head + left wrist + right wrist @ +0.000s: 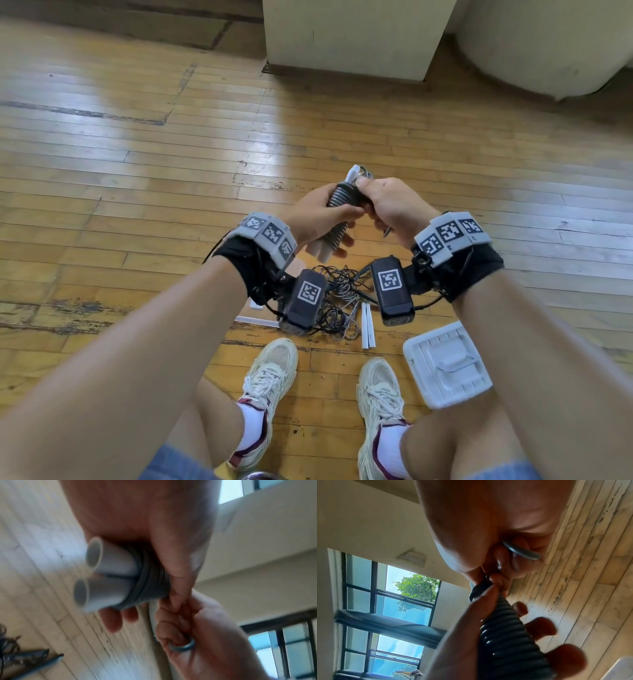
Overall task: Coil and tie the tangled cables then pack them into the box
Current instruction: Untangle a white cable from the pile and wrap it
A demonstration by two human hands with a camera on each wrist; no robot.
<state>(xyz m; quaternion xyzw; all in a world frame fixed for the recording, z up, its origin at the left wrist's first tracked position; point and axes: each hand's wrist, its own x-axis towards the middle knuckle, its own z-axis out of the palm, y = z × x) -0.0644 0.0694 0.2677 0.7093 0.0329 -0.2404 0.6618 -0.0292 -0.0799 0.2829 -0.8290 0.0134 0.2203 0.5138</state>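
Lying on the floor (137,171) between the shoes: tangled cables (337,301), white box (448,365) right of them. Gripping the coiled cable (340,212), long axis pointing away, left hand (318,214) wraps midway; right hand (387,205) pinches the far end's loose tail.

Dark grey cable (339,205) wound on white tubes (322,251); black tangle (337,301) below, white lid (447,365), cream shoes (270,373), honey-brown wood floor (137,164), b&w checker tags (270,233).
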